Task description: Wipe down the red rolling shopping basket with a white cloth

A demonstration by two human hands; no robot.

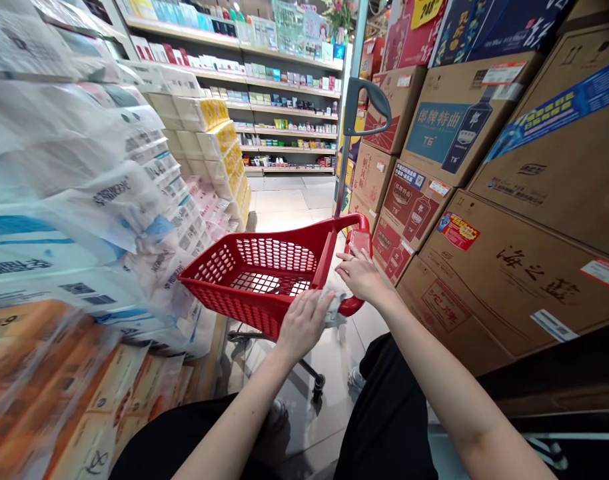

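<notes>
A red plastic shopping cart with a perforated basket stands in front of me, its handle side toward the right. At the basket's near right corner, my left hand presses a crumpled white tissue against the red frame, fingers curled over it. Just right of it, my right hand has its fingers stretched out and apart, touching or just above the cart's handle panel. It holds nothing that I can see. Inside the basket only its slotted floor shows.
Stacked tissue packs rise close on the left, with orange packages below. Cardboard boxes are piled on the right. Behind the cart stands a grey post with a handle. Product shelves line the back beyond the tiled floor.
</notes>
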